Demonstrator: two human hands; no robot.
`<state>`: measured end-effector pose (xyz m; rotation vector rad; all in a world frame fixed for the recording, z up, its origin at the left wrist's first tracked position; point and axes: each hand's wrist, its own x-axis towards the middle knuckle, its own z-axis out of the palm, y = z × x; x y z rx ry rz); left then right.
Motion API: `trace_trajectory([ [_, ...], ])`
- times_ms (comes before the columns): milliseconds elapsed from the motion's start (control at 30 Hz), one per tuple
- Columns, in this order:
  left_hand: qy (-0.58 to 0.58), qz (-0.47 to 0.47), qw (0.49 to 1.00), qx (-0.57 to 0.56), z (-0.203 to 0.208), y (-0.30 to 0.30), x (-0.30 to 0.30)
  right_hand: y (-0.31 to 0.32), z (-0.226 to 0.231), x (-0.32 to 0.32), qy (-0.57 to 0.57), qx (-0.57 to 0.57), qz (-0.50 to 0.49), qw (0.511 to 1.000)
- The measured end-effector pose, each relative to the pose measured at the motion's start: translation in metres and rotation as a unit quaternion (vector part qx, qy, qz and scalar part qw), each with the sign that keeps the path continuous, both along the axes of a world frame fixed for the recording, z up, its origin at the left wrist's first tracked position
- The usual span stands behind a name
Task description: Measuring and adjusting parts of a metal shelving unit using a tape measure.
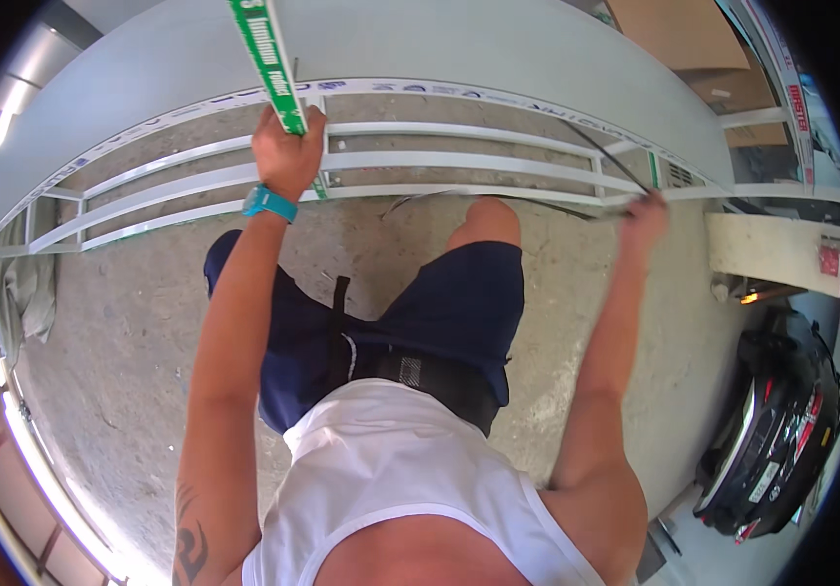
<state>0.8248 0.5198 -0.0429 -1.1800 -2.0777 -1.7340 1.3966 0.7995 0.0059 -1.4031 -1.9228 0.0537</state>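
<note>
My left hand is closed around a long green and white bar that runs up out of the top of the picture. A teal band sits on that wrist. My right hand reaches to the right end of a grey metal frame with several parallel rails and pinches a thin dark strip that lies along the frame's near rail. A wide grey panel lies just beyond the frame. My knees in dark blue shorts are close to the frame.
Bare concrete floor spreads below the frame. Brown cardboard sheets lie at the top right. A white block sits at the right, with a black and red scooter below it. Crumpled cloth lies at the left.
</note>
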Motion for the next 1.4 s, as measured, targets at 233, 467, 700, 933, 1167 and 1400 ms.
trace_trajectory([
  [233, 0.009, -0.039, 0.999, 0.007, 0.014, 0.013, 0.006, -0.178, 0.226, 0.42, -0.005, -0.052, -0.168, 0.984],
  [467, 0.016, -0.017, 1.0, -0.005, 0.002, -0.003, -0.009, -0.389, 0.511, 0.608, -0.279, 0.003, -0.246, 0.928],
  [700, -0.037, 0.02, 0.998, 0.036, -0.041, 0.007, 0.002, -0.37, 0.559, 0.523, -0.545, 0.118, -0.303, 0.773],
  [933, 0.037, 0.027, 0.998, 0.041, -0.003, 0.005, -0.002, -0.128, 0.126, 0.203, -0.365, 0.089, -0.356, 0.856],
  [1167, 0.022, 0.009, 0.999, 0.032, 0.003, -0.001, -0.003, -0.047, -0.025, -0.217, -0.239, 0.089, 0.186, 0.949],
  [1400, 0.03, 0.03, 0.999, 0.011, -0.003, -0.01, -0.009, -0.096, -0.114, -0.495, -0.121, -0.01, 0.311, 0.943],
])
